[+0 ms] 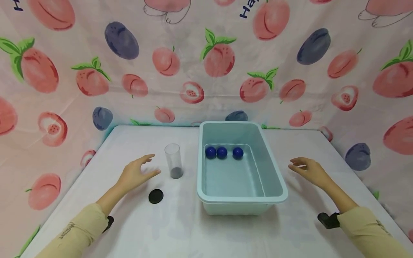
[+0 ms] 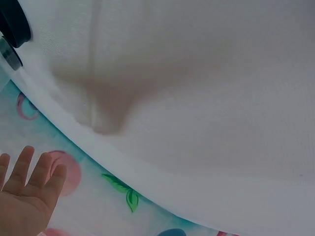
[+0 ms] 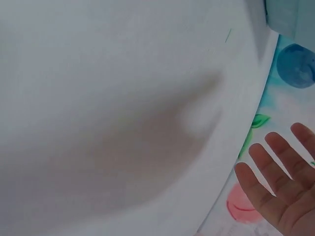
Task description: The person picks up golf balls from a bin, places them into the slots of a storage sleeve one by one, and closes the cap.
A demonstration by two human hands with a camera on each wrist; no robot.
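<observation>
My left hand (image 1: 134,174) hovers over the table, fingers and thumb spread, holding nothing. Just right of it stands a clear cylinder (image 1: 173,157) with a grey base, upright and without a lid on top. A black round lid (image 1: 156,196) lies flat in front of the cylinder. In the left wrist view the left hand (image 2: 27,196) shows loosely straight fingers. My right hand (image 1: 309,172) hovers to the right of a pale blue bin (image 1: 238,199), apart from it. Its fingers (image 3: 281,172) look extended. Three dark blue balls (image 1: 222,153) rest at the far end inside the bin.
The white table (image 1: 155,229) ends at a back edge against a fruit-printed cloth (image 1: 200,104). That cloth also hangs at both sides. A black wrist mount (image 1: 329,220) sits by the right sleeve.
</observation>
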